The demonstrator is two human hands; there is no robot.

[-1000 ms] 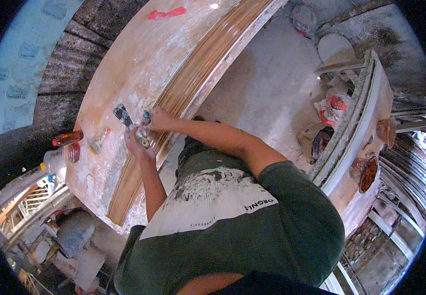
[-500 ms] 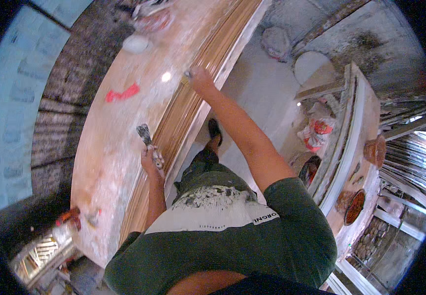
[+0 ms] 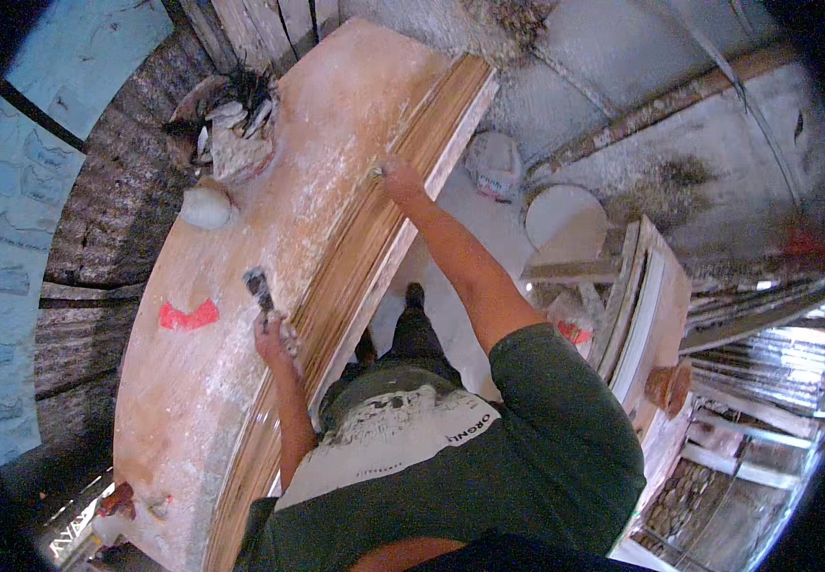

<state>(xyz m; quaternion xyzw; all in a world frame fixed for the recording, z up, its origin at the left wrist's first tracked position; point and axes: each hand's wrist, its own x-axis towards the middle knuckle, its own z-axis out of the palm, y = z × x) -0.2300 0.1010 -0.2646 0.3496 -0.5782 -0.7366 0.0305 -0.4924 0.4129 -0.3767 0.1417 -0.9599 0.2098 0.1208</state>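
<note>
A long brown ribbed moulding strip (image 3: 341, 250) runs along the near edge of a pale, dust-streaked workbench (image 3: 160, 400). My right hand (image 3: 399, 179) is closed on the strip toward its far end. Something small and pale (image 3: 377, 172) shows at its fingertips, too little to name. Nearer my body, my left hand (image 3: 277, 341) grips the handle of a short flat paintbrush (image 3: 258, 284). Its dark, whitish-smeared wide end points away from me over the bench top. Left of the brush lies a flat red piece (image 3: 189, 315).
A round whitish vessel (image 3: 207, 205) and a pile of pale chunks (image 3: 239, 148) are at the bench's far left. On the floor to the right are a white sack (image 3: 494, 164) and a pale round disc (image 3: 565, 219). A second bench (image 3: 655, 315) stands at right.
I have moved forward along the bench, and both hands are farther up it. The strip's far end now shows. The paintbrush has stayed in my left hand.
</note>
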